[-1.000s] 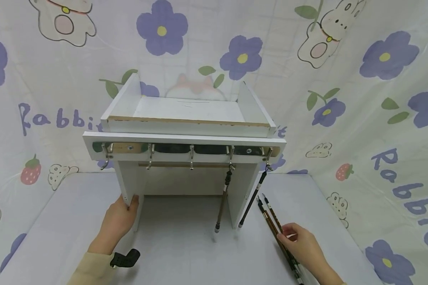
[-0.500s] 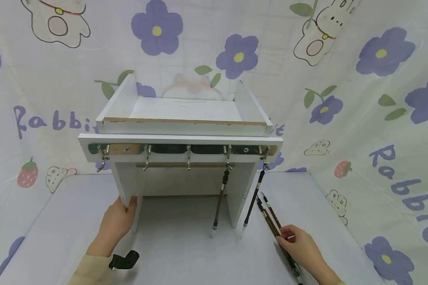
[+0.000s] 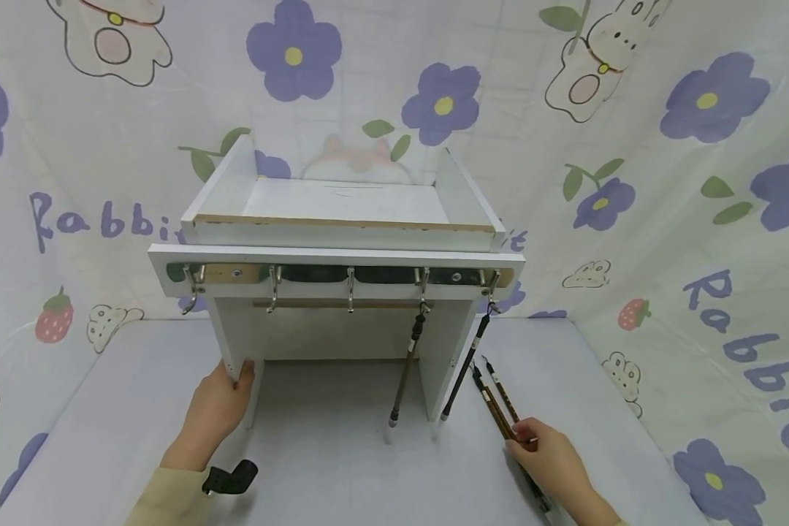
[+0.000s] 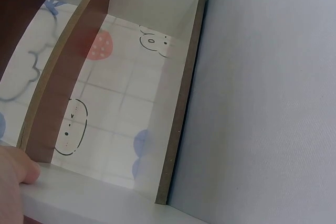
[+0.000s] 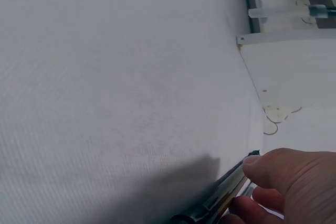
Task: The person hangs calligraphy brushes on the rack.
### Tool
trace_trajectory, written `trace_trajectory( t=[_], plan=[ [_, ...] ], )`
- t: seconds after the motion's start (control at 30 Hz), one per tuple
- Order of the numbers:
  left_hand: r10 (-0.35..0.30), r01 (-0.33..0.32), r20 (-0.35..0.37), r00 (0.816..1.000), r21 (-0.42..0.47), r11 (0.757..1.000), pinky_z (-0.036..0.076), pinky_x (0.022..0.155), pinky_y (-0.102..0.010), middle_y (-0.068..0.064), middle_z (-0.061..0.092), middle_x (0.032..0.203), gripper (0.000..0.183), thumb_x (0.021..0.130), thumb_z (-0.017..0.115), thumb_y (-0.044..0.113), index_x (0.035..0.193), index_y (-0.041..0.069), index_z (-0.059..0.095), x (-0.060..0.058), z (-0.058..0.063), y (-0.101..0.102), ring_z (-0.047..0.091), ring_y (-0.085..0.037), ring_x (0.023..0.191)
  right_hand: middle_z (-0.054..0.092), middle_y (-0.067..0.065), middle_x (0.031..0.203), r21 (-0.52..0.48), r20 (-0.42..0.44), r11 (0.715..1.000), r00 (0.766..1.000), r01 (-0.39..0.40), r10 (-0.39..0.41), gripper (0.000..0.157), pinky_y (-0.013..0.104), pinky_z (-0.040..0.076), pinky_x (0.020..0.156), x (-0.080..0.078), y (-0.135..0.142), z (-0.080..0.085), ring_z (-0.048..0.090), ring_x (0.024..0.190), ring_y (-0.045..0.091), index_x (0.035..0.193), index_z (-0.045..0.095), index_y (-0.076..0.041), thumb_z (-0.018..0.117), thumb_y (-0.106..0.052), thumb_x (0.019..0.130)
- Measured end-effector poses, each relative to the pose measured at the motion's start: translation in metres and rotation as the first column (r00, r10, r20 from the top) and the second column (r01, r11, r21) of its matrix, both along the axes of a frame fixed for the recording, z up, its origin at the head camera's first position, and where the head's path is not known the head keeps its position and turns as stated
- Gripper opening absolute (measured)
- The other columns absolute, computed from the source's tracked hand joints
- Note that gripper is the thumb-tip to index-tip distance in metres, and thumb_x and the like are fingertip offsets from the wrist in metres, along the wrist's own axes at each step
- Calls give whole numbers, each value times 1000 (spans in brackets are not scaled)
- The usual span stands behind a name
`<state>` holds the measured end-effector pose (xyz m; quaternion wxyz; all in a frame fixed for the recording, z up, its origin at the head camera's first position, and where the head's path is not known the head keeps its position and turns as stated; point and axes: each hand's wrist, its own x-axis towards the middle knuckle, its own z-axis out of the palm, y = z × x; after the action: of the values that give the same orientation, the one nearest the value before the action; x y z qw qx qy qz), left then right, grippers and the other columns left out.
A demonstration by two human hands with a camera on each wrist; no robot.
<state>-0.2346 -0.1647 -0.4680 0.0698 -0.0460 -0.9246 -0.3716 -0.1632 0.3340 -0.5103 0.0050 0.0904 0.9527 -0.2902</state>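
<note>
A white shelf rack (image 3: 342, 256) with a row of metal hooks stands upright. My left hand (image 3: 218, 409) grips its left side panel (image 3: 233, 332); in the left wrist view the thumb lies on the white panel edge (image 4: 89, 190). Two calligraphy brushes hang from the right-hand hooks: a brown one (image 3: 405, 376) and a dark one (image 3: 465, 369). Several more brushes (image 3: 493, 410) lie close together on the table, right of the rack. Over them my right hand (image 3: 552, 467) pinches a brush between thumb and fingers; the handles (image 5: 223, 195) are partly hidden by the hand.
The white table (image 3: 329, 475) ends at a cloth backdrop (image 3: 605, 277) printed with flowers and rabbits. A tray-like top (image 3: 348, 201) with raised sides sits on the rack. A black strap device (image 3: 230, 478) is at the left wrist.
My right hand has slid slightly down and left along the lying brushes. The hanging brushes sway a little. My left hand keeps its grip on the side panel.
</note>
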Motion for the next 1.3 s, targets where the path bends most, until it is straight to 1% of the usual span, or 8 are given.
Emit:
trace_trajectory(
  t=[0.2, 0.3, 0.5, 0.67, 0.8, 1.03, 1.3],
  plan=[
    [2, -2, -4, 1000, -5, 1000, 47, 81, -63, -38, 48, 131, 61, 105, 30, 39, 142, -10, 33, -1, -4, 0, 54, -53, 110, 66, -3, 86, 60, 13, 998, 1000, -19, 18, 28, 36, 51, 65, -2, -6, -6, 61, 75, 11, 105, 66, -7, 75, -23, 84],
    [4, -4, -5, 1000, -5, 1000, 47, 82, -63, -37, 47, 131, 61, 105, 31, 38, 143, -10, 32, -1, -4, 0, 53, -53, 111, 66, -3, 86, 71, 1, 997, 1000, -24, 24, 27, 34, 51, 63, -2, -8, -9, 61, 74, 10, 104, 66, -7, 76, -21, 83],
    [0, 0, -7, 1000, -10, 1000, 46, 82, -63, -37, 47, 132, 59, 105, 33, 35, 143, -10, 31, -1, -2, 1, 53, -53, 112, 67, -1, 86, 108, -22, 994, 999, -30, 33, 28, 37, 51, 62, -3, -11, -8, 62, 73, 13, 103, 66, -4, 77, -19, 82],
    [0, -1, -1, 1000, -13, 1000, 47, 82, -63, -37, 46, 133, 59, 105, 33, 35, 144, -9, 31, 0, -1, 2, 53, -53, 112, 64, -1, 79, 154, -25, 988, 999, -33, 38, 30, 37, 49, 59, -3, -15, -7, 59, 68, 14, 102, 66, -1, 76, -20, 81],
    [0, 0, -1, 1000, -10, 1000, 47, 81, -63, -37, 46, 133, 59, 105, 33, 35, 144, -9, 30, 0, 0, 2, 54, -53, 111, 63, -2, 76, 157, -34, 987, 999, -32, 38, 29, 35, 48, 56, -4, -17, -6, 58, 66, 13, 100, 67, 0, 76, -20, 81],
    [-3, 3, -9, 1000, -4, 1000, 48, 80, -63, -38, 47, 132, 59, 105, 32, 36, 143, -10, 30, 0, 1, 1, 54, -53, 111, 65, -2, 76, 150, -45, 988, 999, -17, 24, 24, 37, 48, 56, -5, -21, -3, 60, 66, 14, 95, 69, -1, 75, -19, 80],
    [1, -1, 2, 1000, -9, 1000, 47, 81, -63, -38, 47, 131, 60, 105, 32, 36, 143, -10, 31, 0, 1, 0, 54, -53, 111, 65, -1, 76, 149, -33, 989, 999, -14, 20, 23, 36, 49, 56, -6, -21, -1, 60, 66, 14, 96, 70, 0, 73, -16, 80]
  ],
)
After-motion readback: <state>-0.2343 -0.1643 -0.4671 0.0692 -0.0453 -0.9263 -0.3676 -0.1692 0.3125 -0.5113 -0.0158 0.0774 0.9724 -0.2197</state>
